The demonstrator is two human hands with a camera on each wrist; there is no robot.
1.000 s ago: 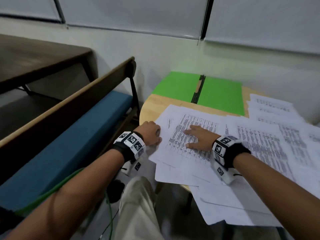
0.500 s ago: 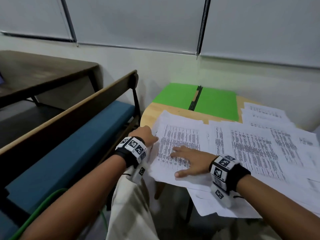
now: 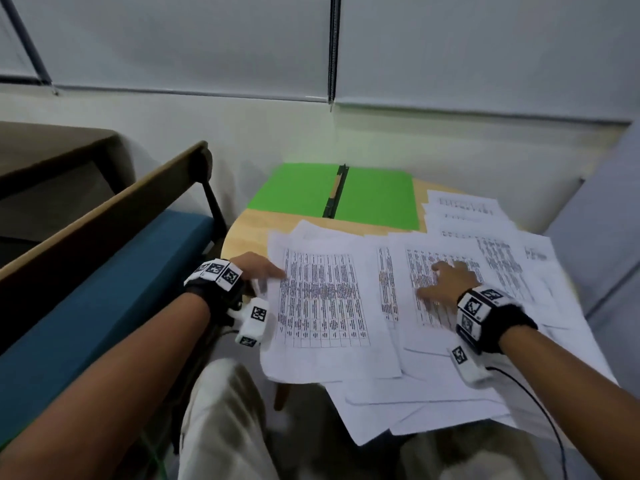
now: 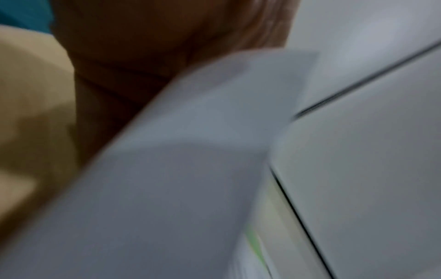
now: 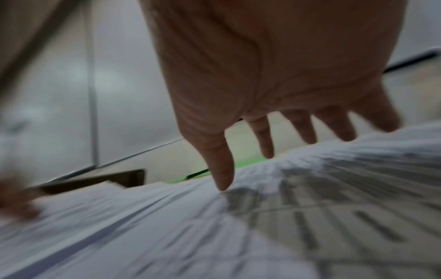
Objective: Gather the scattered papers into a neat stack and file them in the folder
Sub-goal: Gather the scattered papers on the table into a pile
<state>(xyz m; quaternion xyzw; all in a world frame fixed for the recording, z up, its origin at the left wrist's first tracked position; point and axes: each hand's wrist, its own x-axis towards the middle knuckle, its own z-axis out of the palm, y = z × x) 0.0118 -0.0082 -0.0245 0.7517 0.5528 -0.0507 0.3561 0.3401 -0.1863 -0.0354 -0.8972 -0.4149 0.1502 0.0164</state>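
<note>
Lying open beyond scattered papers [image 3: 325, 299], green folder [image 3: 377, 202] holds none; right hand [image 3: 446, 284] fingers [image 5: 223, 169] spread.

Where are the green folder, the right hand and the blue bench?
Folder [image 3: 375, 199]: head view, on its bare right flap.
Right hand [image 3: 446, 282]: head view, on the back of the hand.
Bench [image 3: 104, 289]: head view, on its blue seat cushion.
</note>
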